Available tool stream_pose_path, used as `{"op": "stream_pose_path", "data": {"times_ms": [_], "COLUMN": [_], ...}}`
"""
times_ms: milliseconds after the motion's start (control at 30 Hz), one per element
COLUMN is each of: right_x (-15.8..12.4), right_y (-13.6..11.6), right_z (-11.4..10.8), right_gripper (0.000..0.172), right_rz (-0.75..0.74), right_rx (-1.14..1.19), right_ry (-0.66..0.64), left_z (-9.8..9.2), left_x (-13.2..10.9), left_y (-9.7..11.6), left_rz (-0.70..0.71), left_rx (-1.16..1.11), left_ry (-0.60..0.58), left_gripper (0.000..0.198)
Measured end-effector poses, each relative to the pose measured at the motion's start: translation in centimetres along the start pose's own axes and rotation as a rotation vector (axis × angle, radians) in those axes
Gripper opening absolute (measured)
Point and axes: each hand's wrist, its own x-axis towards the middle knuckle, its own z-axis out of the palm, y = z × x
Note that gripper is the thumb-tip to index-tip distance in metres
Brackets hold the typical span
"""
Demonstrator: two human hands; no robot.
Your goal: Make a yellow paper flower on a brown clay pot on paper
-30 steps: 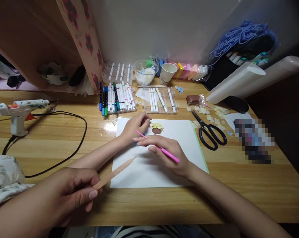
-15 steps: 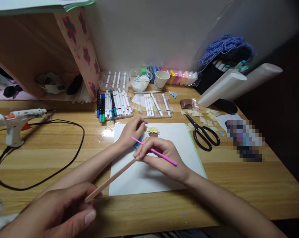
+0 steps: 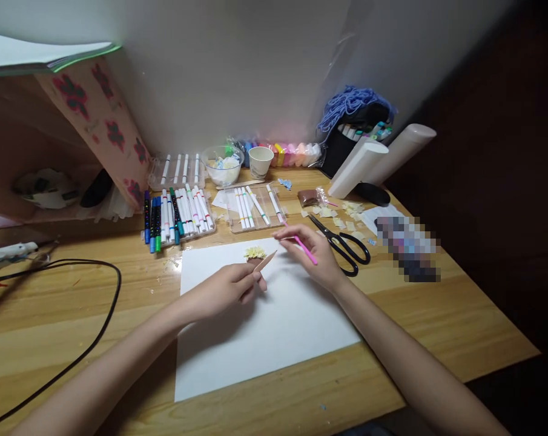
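Observation:
Over the white paper, my left hand is closed round a flat wooden stick, its narrow end pointing up and right. My right hand has its fingers closed round a thin pink stick and hovers at the paper's upper right, close to the wooden stick's tip. On the paper just beyond my left hand is a small picture of pale yellow flower-like bits above a brown pot shape, partly covered by the fingers and stick.
Black-handled scissors lie right of the paper, among yellow scraps. Marker trays, a bowl, a paper cup and packed coloured clay line the back. A glue gun and its black cord lie left.
Another person's hand, which held the wooden stick's lower end, has left the view. The stick has passed from my right fingertips to my left hand. My right hand moved up with the pink stick.

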Motion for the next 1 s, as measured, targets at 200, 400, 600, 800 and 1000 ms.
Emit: {"op": "stream_pose_path", "data": {"times_ms": [200, 400, 600, 800, 1000], "right_x": [1.0, 1.4, -0.1, -2.1, -2.1], "right_y": [4.1, 4.8, 0.8, -1.6, -0.5], "right_z": [-3.0, -2.3, -1.7, 0.7, 1.2], "right_gripper": [0.045, 0.036, 0.025, 0.017, 0.013], "right_rz": [0.032, 0.027, -0.236, -0.555, -0.187], "right_rx": [-0.666, -0.761, -0.565, -0.669, -0.27], "right_ry": [0.114, 0.081, -0.04, -0.379, -0.012], "left_z": [2.3, 2.6, 3.0, 3.5, 0.5], "left_x": [0.6, 1.0, 1.4, 0.6, 0.4], "left_y": [-0.8, -1.3, -1.7, -0.7, -0.4], "left_rz": [-0.165, -0.138, -0.095, -0.031, 0.107], "left_rx": [-0.321, -0.368, -0.437, -0.363, 0.236], "left_ry": [-0.093, -0.038, 0.009, -0.058, 0.332], "left_gripper": [0.036, 0.04, 0.04, 0.043, 0.042]}}
